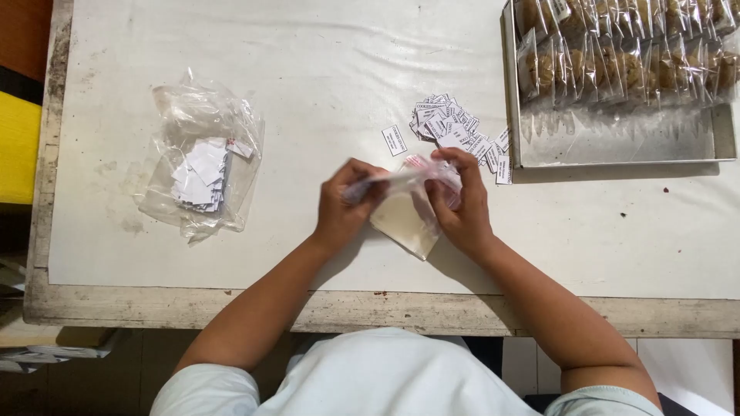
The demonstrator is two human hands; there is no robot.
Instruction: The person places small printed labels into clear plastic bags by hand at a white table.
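Observation:
My left hand [344, 206] and my right hand [462, 202] both pinch the top of a small clear plastic bag [407, 217] with pale contents, held just above the white table cover [324, 85]. The bag hangs down between the hands, its top edge blurred. Just beyond my right hand lies a heap of small white printed labels [456, 131], with one label [394, 140] lying apart to its left.
A metal tray [617, 139] at the far right holds rows of bagged brown cookies [624, 54]. A crumpled clear bag [202, 166] with white paper slips lies at the left. The worn table edge [385, 312] runs along the front.

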